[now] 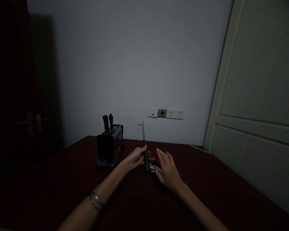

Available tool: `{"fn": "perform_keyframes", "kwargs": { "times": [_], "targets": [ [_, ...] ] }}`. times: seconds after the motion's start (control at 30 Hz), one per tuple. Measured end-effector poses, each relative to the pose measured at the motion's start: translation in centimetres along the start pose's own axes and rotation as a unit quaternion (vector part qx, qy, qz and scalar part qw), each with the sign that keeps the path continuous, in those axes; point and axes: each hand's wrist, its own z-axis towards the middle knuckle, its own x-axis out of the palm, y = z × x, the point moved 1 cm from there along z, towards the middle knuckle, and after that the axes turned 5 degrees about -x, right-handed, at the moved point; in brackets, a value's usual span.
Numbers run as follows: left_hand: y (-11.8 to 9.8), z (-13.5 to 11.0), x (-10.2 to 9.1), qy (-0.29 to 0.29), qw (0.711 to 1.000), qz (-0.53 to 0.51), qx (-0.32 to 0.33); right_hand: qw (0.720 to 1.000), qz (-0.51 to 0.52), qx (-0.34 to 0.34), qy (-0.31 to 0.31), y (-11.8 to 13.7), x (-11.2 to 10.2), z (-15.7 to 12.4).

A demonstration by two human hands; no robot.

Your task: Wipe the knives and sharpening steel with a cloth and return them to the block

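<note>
Just to the right of the knife holder [110,147], and nearer the wearer than its far end, a knife [144,139] is held up off the worktop [135,199]. The step in hand appears to be handling the knife: the left hand [136,157] grips its dark handle [147,163], thumb laid across the top end where the blade [143,131] begins, fingers curled behind. The right hand [168,169], farther from the holder than the knife is, has its fingers extended and close together, with the thumb set apart. A pale, cloth-like piece [152,169] shows between it and the handle; whether the right hand pinches that piece, I cannot tell. From this pose, any move seems to call for a firm hold on the handle and fingers kept away from the blade.

The knife's long axis runs up and away from the wearer, nearly upright in view, its tip uppermost and leaning slightly toward the holder's side. The butt of the handle points down toward the worktop. The blade looks very thin from here; which way its cutting edge faces cannot be made out. Two dark handles [106,123] stand up out of the holder's top.
</note>
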Motion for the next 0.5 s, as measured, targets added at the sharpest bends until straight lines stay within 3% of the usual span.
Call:
{"fn": "perform_keyframes", "kwargs": {
  "times": [0.13,0.27,0.5],
  "targets": [
    [0.0,0.0,-0.1,-0.046,0.998,0.019,0.043,0.995,0.015,0.088,-0.033,-2.1,1.3,-1.4],
    [0.8,0.7,-0.4,-0.079,0.995,-0.004,0.067,0.991,0.03,0.126,-0.036,-3.3,3.1,-2.6],
    [2.7,1.0,-1.2,-0.086,0.994,-0.036,0.05,0.976,0.006,0.216,-0.003,-3.4,7.4,-5.8]
  ]
}}
